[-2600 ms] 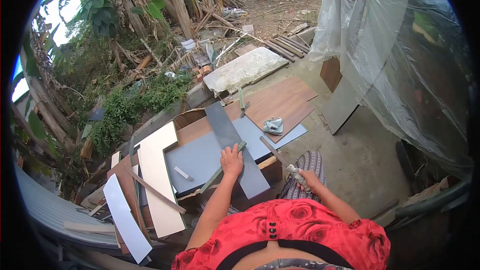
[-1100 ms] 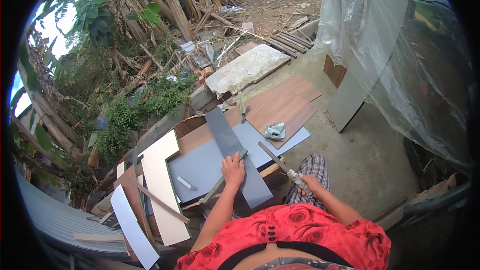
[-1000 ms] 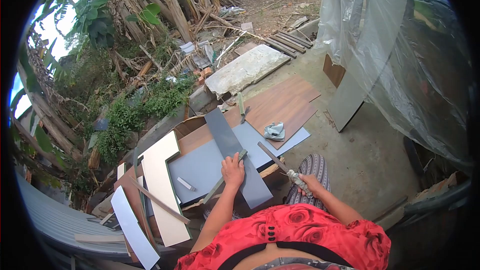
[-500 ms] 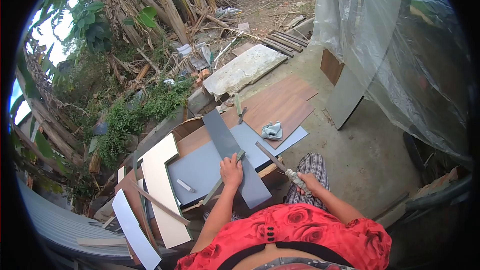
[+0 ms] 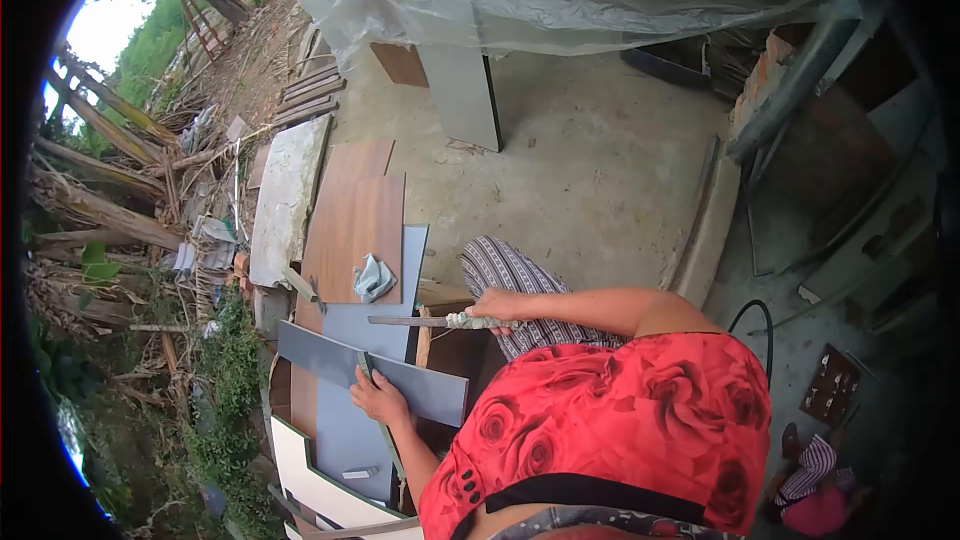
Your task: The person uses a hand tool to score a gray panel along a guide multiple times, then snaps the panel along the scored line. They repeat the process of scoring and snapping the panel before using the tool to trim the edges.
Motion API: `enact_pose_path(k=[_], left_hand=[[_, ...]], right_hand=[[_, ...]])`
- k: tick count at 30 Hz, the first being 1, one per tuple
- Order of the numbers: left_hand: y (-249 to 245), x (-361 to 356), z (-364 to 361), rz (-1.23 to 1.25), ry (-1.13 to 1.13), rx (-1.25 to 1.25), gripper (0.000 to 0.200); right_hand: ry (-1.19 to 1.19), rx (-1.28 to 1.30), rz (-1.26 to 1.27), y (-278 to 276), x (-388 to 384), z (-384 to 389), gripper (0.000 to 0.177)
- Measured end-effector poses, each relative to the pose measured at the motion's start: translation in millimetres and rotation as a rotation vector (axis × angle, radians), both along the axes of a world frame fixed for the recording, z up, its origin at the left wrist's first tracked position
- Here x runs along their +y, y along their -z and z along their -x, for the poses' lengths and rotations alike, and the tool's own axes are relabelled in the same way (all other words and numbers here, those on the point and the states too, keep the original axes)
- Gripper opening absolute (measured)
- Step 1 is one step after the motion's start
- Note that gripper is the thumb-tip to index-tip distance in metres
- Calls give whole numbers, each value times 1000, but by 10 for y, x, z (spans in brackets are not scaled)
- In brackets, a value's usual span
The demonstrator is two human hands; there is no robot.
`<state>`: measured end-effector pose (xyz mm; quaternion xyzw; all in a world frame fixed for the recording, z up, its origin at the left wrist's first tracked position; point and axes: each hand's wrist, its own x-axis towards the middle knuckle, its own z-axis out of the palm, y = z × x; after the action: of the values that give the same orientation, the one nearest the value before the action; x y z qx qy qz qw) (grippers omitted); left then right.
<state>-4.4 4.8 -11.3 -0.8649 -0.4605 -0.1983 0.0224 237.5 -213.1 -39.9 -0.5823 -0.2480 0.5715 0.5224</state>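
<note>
My left hand [image 5: 379,398] presses a thin dark strip [image 5: 367,364] across a long grey board [image 5: 320,349]. Its fingers lie over the strip and the board. In my right hand [image 5: 497,310] is a long narrow blade [image 5: 408,320] whose handle is wrapped in pale cord or cloth. The blade points left, just above the grey board and clear of it. Beneath the grey board are a blue-grey panel [image 5: 339,387] and brown wood-grain boards [image 5: 379,202]. A crumpled pale cloth [image 5: 373,279] rests on the brown boards.
A stone slab [image 5: 285,200] and wooden slats [image 5: 310,93] lie beyond the boards. A grey panel [image 5: 459,98] leans under plastic sheeting [image 5: 560,5]. Cream boards [image 5: 308,470] lie near my left arm. Part of another person [image 5: 815,500] shows at the lower right.
The view has turned to the right, so the boards now appear further left and rotated. My left hand still rests on the strip, and my right still holds the blade.
</note>
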Motion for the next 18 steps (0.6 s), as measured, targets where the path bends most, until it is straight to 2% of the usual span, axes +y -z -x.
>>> enact_pose_path(k=[11, 18], left_hand=[[31, 90, 20, -30, 3, 24, 39], [26, 53, -16, -35, 3, -6, 39]], right_hand=[[-27, 60, -13, -5, 66, -19, 40], [-37, -5, -41, -73, -3, -34, 40]])
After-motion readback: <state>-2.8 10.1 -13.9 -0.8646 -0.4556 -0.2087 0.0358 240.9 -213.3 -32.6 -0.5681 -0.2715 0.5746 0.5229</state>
